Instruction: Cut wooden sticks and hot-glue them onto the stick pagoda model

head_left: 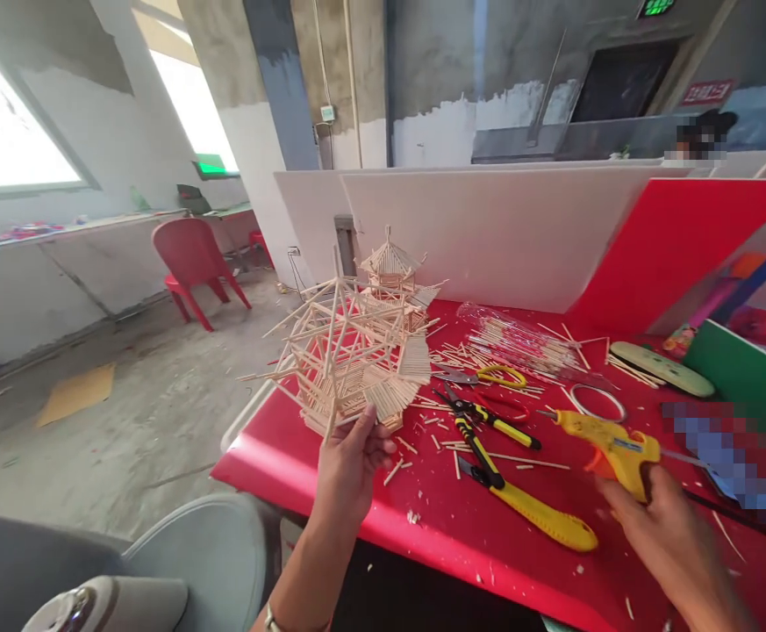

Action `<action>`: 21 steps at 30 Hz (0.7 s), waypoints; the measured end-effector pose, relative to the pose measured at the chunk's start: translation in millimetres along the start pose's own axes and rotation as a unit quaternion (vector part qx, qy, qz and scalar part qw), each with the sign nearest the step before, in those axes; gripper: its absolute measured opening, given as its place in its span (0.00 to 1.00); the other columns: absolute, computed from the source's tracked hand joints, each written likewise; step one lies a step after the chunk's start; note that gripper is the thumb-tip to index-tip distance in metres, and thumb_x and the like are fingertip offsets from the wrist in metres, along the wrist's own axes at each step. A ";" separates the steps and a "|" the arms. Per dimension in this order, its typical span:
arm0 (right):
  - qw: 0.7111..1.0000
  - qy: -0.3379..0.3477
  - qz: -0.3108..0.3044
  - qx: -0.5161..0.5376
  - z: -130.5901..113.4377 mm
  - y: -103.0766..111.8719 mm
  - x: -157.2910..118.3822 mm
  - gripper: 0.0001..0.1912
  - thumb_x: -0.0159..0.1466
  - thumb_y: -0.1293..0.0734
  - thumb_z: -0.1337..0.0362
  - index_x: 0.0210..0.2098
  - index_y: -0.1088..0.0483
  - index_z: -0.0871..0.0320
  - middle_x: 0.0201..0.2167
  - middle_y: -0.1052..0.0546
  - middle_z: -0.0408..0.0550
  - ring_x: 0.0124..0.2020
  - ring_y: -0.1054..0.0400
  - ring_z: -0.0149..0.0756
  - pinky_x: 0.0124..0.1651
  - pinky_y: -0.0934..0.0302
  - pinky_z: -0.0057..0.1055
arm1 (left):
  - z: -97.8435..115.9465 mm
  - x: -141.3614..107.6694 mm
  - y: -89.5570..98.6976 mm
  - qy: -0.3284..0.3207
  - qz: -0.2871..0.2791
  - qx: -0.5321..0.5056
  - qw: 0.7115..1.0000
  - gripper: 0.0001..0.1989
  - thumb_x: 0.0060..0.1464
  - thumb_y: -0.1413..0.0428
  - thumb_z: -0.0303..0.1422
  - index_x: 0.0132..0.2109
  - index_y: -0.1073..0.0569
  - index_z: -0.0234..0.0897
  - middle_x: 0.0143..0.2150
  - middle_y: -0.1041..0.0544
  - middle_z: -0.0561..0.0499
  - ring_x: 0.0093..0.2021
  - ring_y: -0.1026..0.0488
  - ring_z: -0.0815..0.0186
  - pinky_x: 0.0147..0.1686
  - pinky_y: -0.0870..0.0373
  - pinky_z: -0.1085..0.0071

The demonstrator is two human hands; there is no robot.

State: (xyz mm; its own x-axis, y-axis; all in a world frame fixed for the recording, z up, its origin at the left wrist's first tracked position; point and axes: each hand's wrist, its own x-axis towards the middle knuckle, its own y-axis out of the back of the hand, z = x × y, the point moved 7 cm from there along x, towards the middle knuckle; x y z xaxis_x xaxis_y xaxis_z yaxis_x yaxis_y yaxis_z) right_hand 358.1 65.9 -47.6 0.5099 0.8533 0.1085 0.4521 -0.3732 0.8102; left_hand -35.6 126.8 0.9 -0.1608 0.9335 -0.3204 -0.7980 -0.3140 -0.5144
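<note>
My left hand (357, 448) is closed on the lower edge of a pagoda model (343, 351) built from thin wooden sticks, held up over the table's left side. Its upper part is an open frame of sticks, while rows of sticks cover part of the lower roof. In my right hand (665, 518) is a yellow glue gun (610, 443), its nozzle pointing left toward the model. Behind the model stands a second stick pagoda (392, 263) with a finished-looking pointed roof. Yellow-and-black pliers (481, 430) and a yellow utility knife (533, 509) lie between my hands.
Yellow-handled scissors (501, 377), a roll of tape (597, 404) and a plastic bag of sticks (527, 342) lie on the red table (422, 544). Loose sticks and offcuts are scattered about. White panels (488, 237) border the back; a grey stool (198, 562) stands at left.
</note>
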 end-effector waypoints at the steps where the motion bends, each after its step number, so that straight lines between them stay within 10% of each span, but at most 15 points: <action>1: 0.996 -0.011 -0.016 0.087 -18.4 -1.0 -8.3 0.18 0.57 0.38 0.46 0.39 0.36 0.51 0.29 0.22 0.49 0.29 0.25 0.46 0.29 0.33 0.37 | -0.4 -0.4 0.7 0.002 -0.003 -0.004 1.000 0.17 0.40 0.29 0.37 0.30 0.28 0.33 0.20 0.24 0.53 0.16 0.29 0.71 0.12 0.32 0.79; 6: 0.933 0.106 -0.129 0.319 -153.9 -8.7 -51.0 0.21 0.62 0.38 0.46 0.47 0.34 0.53 0.32 0.24 0.46 0.30 0.28 0.39 0.33 0.32 0.32 | -1.7 -2.6 2.6 0.007 -0.005 -0.030 1.000 0.15 0.40 0.30 0.33 0.30 0.28 0.33 0.21 0.23 0.52 0.18 0.26 0.70 0.14 0.30 0.80; 10: 0.955 0.248 0.001 0.164 -227.4 -5.0 -58.4 0.25 0.61 0.36 0.42 0.45 0.32 0.56 0.29 0.24 0.47 0.27 0.30 0.38 0.29 0.36 0.32 | -2.2 -4.9 3.7 0.008 0.000 -0.038 0.999 0.18 0.37 0.28 0.34 0.32 0.27 0.32 0.22 0.22 0.51 0.19 0.24 0.67 0.14 0.29 0.78; 14: 0.927 0.330 0.178 -0.011 -258.6 -7.7 -61.9 0.25 0.62 0.34 0.46 0.47 0.31 0.60 0.35 0.21 0.54 0.32 0.26 0.42 0.32 0.37 0.34 | -4.8 -6.5 5.1 0.010 -0.001 -0.044 0.999 0.20 0.36 0.27 0.36 0.33 0.26 0.32 0.23 0.21 0.50 0.22 0.21 0.63 0.15 0.28 0.78; 21: 0.904 0.360 0.215 -0.085 -271.9 -16.2 -70.6 0.17 0.61 0.34 0.55 0.45 0.30 0.61 0.36 0.21 0.52 0.31 0.25 0.42 0.28 0.40 0.32 | -11.8 -5.4 4.7 0.022 -0.009 -0.069 0.997 0.22 0.35 0.26 0.37 0.34 0.27 0.32 0.24 0.20 0.49 0.25 0.19 0.60 0.16 0.27 0.77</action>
State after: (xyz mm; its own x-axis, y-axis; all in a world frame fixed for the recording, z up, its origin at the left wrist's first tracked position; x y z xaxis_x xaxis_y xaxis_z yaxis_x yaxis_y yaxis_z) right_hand 115.8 110.7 88.2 -0.0243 0.6807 0.7321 0.1759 -0.7180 0.6734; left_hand -31.7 118.3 -9.1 -0.1194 0.9317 -0.3431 -0.7118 -0.3212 -0.6246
